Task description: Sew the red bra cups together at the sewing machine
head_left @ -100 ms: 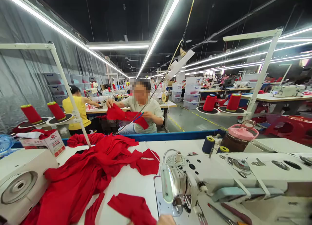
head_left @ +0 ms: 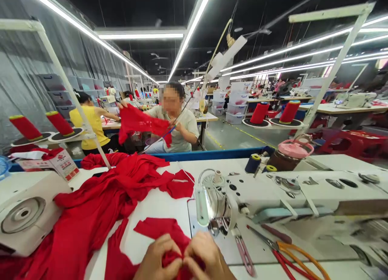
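Note:
A piece of red fabric [head_left: 160, 227] lies at the table's front, and both my hands pinch its near edge. My left hand [head_left: 162, 257] has thumb and fingers closed on the cloth. Right beside it, my right hand [head_left: 204, 255] pinches the same cloth, the fingertips of both hands almost meeting. Just beyond my right hand stands the head of a white sewing machine [head_left: 220, 203], its needle area over a metal plate. To the left spreads a large heap of red fabric [head_left: 100, 207], and a narrower red piece [head_left: 118, 251] lies close to my left hand.
Orange-handled scissors [head_left: 298, 253], red-handled scissors [head_left: 285, 266] and pink thread snips [head_left: 245, 253] lie right of my hands. Another machine's white end [head_left: 30, 213] stands at left. Dark thread spools [head_left: 253, 163] and a pink-lidded jug [head_left: 291, 152] stand behind. Across the table, a co-worker holds red cloth [head_left: 142, 124].
The view has tipped downward, bringing both my hands and the scissors' handles further into sight. The co-worker opposite has raised and spread the red cloth.

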The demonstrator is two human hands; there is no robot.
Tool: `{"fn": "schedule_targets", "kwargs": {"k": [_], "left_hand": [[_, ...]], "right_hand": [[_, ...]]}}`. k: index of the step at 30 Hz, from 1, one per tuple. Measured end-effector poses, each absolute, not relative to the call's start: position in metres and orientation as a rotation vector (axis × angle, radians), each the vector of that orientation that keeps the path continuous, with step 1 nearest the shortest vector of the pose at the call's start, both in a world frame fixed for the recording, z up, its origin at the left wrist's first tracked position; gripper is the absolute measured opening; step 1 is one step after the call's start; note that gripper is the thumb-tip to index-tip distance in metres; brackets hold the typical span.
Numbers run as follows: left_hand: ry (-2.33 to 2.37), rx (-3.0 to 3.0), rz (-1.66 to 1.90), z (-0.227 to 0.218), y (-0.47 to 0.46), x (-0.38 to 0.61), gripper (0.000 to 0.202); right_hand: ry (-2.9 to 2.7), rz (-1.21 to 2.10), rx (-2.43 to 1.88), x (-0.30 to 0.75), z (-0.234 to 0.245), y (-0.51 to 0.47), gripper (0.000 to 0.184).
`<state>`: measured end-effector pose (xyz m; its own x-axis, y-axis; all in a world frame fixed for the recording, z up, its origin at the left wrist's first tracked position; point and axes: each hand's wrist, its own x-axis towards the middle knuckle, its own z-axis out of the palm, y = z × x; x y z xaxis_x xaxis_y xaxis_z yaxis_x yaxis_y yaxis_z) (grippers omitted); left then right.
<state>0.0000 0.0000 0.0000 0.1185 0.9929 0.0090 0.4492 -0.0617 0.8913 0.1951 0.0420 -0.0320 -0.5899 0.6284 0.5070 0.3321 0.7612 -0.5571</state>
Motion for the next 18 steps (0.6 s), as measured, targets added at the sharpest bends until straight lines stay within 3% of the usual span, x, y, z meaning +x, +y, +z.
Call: {"fn": "schedule_targets", "kwargs": {"k": [8,12,16,18], "left_hand": [[1.289,1.311,0.826,-0.018,0.023,0.000,0.024],[1.244,1.175,0.866,-0.018,0.018,-0.006,0.032],[1.256,1.118,0.896,-0.019,0.019,-0.006,0.034],[1.269,1.120,0.907,-0.021,0.020,-0.005,0.033]], "right_hand": [[-2.138,0.991,-1.053,0.195,-0.012,0.045,0.014],[-2.136,1.042,-1.071,0.195,-0.010,0.044,0.017],[-2.073,1.011,-1.049,0.193,-0.015,0.040,0.004],[-2.069,0.915,-0.996,0.192,-0.018,0.038,0.011]]}}
